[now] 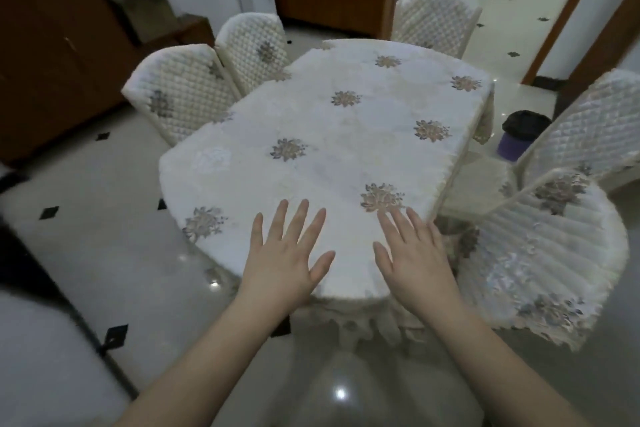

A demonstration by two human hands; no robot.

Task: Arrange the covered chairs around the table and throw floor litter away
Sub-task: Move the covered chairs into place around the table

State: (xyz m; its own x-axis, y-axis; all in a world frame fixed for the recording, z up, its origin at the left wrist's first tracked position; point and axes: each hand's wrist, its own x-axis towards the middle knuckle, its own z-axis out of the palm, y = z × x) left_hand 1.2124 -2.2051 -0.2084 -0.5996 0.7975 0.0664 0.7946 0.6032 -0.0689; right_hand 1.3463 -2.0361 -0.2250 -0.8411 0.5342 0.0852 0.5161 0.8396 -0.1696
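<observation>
A table (325,135) under a white cloth with embroidered flowers fills the middle. My left hand (285,253) and my right hand (414,256) are spread flat, fingers straight, over its near edge, holding nothing. Quilted covered chairs ring it: two at the far left (180,94) (252,45), one at the far end (433,21), two on the right (592,135) (543,260). The nearest right chair stands turned a little away from the table. No litter shows on the floor.
A purple bin with a black liner (521,137) stands on the floor at the right, behind the chairs. A dark wooden cabinet (52,55) runs along the left wall with a bag beside it. Glossy tiled floor (104,218) lies open to my left.
</observation>
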